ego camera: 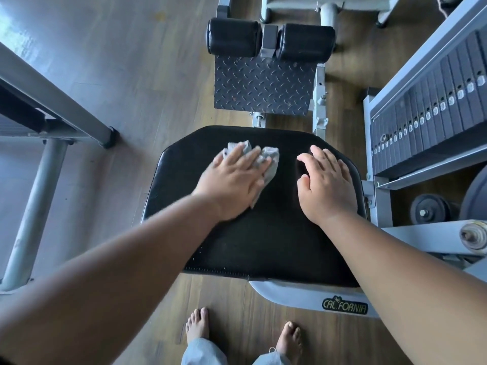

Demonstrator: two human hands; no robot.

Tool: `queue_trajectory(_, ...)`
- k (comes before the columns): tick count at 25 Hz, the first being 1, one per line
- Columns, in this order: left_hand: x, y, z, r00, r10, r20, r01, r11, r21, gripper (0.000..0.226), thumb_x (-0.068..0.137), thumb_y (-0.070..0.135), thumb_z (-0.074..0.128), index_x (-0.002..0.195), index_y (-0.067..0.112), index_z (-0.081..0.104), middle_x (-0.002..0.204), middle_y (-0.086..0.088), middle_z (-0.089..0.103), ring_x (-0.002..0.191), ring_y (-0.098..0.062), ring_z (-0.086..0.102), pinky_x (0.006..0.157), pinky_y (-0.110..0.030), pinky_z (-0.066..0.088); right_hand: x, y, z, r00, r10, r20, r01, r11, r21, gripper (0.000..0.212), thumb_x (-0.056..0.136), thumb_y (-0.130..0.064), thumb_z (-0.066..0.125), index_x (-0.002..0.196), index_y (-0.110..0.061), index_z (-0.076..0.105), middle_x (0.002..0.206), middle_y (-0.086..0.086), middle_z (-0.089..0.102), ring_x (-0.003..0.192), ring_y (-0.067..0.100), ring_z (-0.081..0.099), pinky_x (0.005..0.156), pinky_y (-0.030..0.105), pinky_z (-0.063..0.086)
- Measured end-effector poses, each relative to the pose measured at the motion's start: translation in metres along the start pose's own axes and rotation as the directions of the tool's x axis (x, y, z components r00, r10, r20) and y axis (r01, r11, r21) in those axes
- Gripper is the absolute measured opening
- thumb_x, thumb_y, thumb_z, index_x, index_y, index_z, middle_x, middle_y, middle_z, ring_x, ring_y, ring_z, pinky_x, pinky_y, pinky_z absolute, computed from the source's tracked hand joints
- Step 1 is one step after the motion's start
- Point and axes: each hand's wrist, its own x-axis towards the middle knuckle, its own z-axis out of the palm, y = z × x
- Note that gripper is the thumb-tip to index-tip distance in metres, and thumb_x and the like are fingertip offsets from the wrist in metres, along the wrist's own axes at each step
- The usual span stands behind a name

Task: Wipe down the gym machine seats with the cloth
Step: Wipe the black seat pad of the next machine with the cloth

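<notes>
A black padded machine seat (263, 233) fills the middle of the view. My left hand (232, 180) lies flat on a crumpled grey cloth (271, 156), pressing it onto the seat's far left part; the cloth shows past my fingertips and along the hand's right side. To its right, my right hand (326, 185) rests palm down on the bare seat near the right edge, fingers slightly spread and holding nothing.
Beyond the seat are a checker-plate footrest (263, 85) and two black roller pads (233, 36). A weight stack (434, 101) and grey frame stand at the right. Another machine's grey legs (39, 196) stand at the left. My bare feet (197, 325) are on the wooden floor below.
</notes>
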Motion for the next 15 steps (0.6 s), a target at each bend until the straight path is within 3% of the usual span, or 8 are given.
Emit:
queue_trajectory(1, 0.016, -0.020, -0.002, 0.999, -0.037, -0.029, 0.038, 0.998, 0.051, 0.047, 0.100, 0.040, 0.029, 0.147, 0.042, 0.034, 0.163, 0.002, 0.029, 0.153, -0.028, 0.018, 0.121, -0.051, 0.023, 0.000, 0.001, 0.001, 1.000, -0.005, -0.007, 0.005, 1.000, 0.004, 0.039, 0.093, -0.020, 0.042, 0.132, -0.028, 0.047, 0.158, 0.001, 0.036, 0.148, 0.026, 0.025, 0.122, 0.047, 0.018)
queue_trajectory(3, 0.017, -0.077, -0.001, 0.951, -0.295, -0.088, 0.301, 0.952, 0.053, 0.046, 0.102, 0.043, 0.022, 0.146, 0.034, 0.033, 0.160, -0.004, 0.030, 0.151, -0.032, 0.021, 0.120, -0.051, 0.025, 0.000, 0.002, 0.001, 1.000, -0.010, -0.017, 0.010, 1.000, -0.001, 0.040, 0.093, -0.021, 0.040, 0.131, -0.027, 0.047, 0.158, 0.001, 0.036, 0.148, 0.026, 0.026, 0.122, 0.048, 0.018)
queue_trajectory(5, -0.028, -0.112, 0.004, 0.912, -0.393, -0.117, 0.397, 0.918, 0.012, 0.068, 0.100, 0.058, -0.002, 0.154, 0.028, 0.025, 0.164, -0.005, 0.023, 0.154, -0.031, 0.014, 0.123, -0.052, 0.019, 0.000, 0.001, 0.001, 1.000, -0.012, -0.012, 0.012, 1.000, -0.001, 0.040, 0.093, -0.021, 0.039, 0.131, -0.028, 0.046, 0.158, 0.002, 0.036, 0.148, 0.026, 0.025, 0.123, 0.048, 0.018)
queue_trajectory(6, -0.059, -0.113, 0.009, 0.925, -0.360, -0.123, 0.364, 0.931, 0.012, 0.074, 0.098, 0.059, -0.007, 0.157, 0.026, 0.024, 0.166, -0.005, 0.022, 0.155, -0.031, 0.012, 0.123, -0.053, 0.018, 0.001, 0.001, 0.001, 1.000, -0.008, -0.009, 0.008, 1.000, 0.002, 0.039, 0.093, -0.020, 0.040, 0.131, -0.027, 0.046, 0.158, 0.002, 0.035, 0.148, 0.026, 0.025, 0.123, 0.048, 0.018)
queue_trajectory(9, -0.122, -0.053, 0.021, 0.938, -0.327, -0.112, 0.325, 0.945, -0.040, 0.060, 0.101, 0.049, 0.022, 0.155, 0.026, 0.038, 0.166, -0.001, 0.026, 0.156, -0.028, 0.013, 0.121, -0.059, 0.021, 0.001, 0.000, 0.001, 1.000, -0.008, -0.023, 0.008, 1.000, -0.003, 0.038, 0.093, -0.019, 0.041, 0.129, -0.026, 0.047, 0.157, 0.003, 0.037, 0.147, 0.027, 0.026, 0.122, 0.049, 0.019)
queue_trajectory(13, -0.064, 0.020, 0.017, 0.998, -0.015, -0.053, 0.014, 1.000, -0.020, 0.061, 0.098, 0.049, 0.023, 0.154, 0.031, 0.038, 0.166, 0.004, 0.027, 0.155, -0.028, 0.016, 0.121, -0.056, 0.020, 0.001, 0.000, 0.000, 1.000, -0.006, -0.008, 0.006, 1.000, -0.008, 0.037, 0.092, -0.019, 0.041, 0.129, -0.027, 0.046, 0.157, 0.002, 0.036, 0.147, 0.026, 0.025, 0.122, 0.048, 0.019)
queue_trajectory(15, -0.029, 0.000, 0.008, 0.994, -0.106, -0.011, 0.106, 0.993, 0.057, 0.067, 0.096, 0.049, 0.014, 0.157, 0.027, 0.031, 0.169, -0.002, 0.017, 0.156, -0.030, 0.008, 0.123, -0.055, 0.018, 0.002, 0.002, 0.000, 1.000, -0.016, -0.007, 0.016, 1.000, -0.003, 0.038, 0.093, -0.020, 0.039, 0.129, -0.028, 0.046, 0.157, 0.001, 0.035, 0.148, 0.025, 0.025, 0.122, 0.048, 0.019)
